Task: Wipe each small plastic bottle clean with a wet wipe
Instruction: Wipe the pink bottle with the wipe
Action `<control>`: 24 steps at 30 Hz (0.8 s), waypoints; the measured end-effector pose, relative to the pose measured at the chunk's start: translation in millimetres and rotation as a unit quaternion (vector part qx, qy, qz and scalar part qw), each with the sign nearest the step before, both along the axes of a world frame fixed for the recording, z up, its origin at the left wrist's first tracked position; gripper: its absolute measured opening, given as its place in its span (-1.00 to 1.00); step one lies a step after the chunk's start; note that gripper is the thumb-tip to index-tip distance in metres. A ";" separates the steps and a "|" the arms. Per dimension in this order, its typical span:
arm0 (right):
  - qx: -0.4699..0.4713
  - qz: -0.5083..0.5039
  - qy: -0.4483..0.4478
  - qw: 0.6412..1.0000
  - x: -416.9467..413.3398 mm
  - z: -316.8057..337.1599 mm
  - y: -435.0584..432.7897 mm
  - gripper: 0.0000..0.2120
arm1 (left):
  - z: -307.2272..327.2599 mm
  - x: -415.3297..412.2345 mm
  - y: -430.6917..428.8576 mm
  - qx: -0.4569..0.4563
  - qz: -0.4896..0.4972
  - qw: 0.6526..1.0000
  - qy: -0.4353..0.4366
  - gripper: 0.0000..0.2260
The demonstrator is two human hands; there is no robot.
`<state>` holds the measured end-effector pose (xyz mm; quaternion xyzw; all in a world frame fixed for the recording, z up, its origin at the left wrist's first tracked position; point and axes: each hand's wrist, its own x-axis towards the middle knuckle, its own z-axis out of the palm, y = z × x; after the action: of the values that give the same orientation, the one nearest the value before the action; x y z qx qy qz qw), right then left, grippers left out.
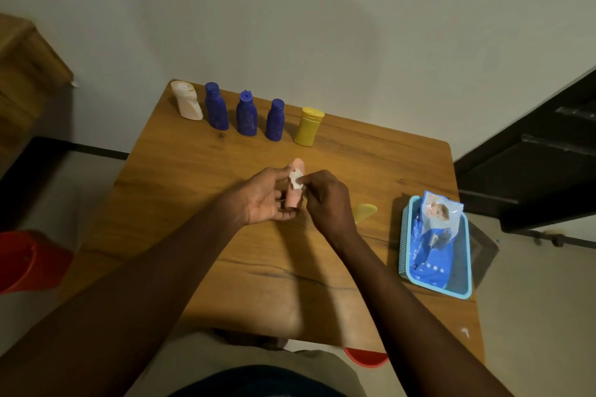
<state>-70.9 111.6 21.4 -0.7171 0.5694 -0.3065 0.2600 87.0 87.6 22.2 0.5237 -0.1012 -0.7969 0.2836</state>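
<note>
Over the middle of the wooden table [225, 245], my left hand [266, 198] grips a small pink bottle [295, 196] that points away from me. My right hand [325, 200] pinches a crumpled white wet wipe [296, 179] against the bottle's upper side. Along the table's far edge stands a row: a white bottle [187, 100], three blue bottles [216, 111] [246, 114] [275, 121] and a yellow bottle [309, 126]. Another yellow bottle [366, 212] lies on the table just right of my right hand, partly hidden by it.
A light blue basket [406, 245] at the table's right edge holds a blue wet-wipe pack [433, 238]. A red stool [29, 259] stands on the left, a wooden cabinet [25, 74] beyond it. Dark furniture [532, 155] stands at the right.
</note>
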 end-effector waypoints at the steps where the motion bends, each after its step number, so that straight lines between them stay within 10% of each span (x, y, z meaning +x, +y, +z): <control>1: -0.003 -0.014 -0.002 1.000 -0.9 0.1 -6.0 -0.78 | 0.3 -2.2 0.4 -0.002 -0.005 1.000 0.003 -0.61; 24: -0.065 0.021 0.015 0.998 0.2 12.4 3.5 -0.81 | 8.3 -3.9 4.5 -0.008 -0.023 1.000 0.002 -0.68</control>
<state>-70.7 115.0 33.8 -0.7485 0.5370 -0.3271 0.2105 83.1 92.1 30.5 0.5173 -0.1187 -0.8035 0.2696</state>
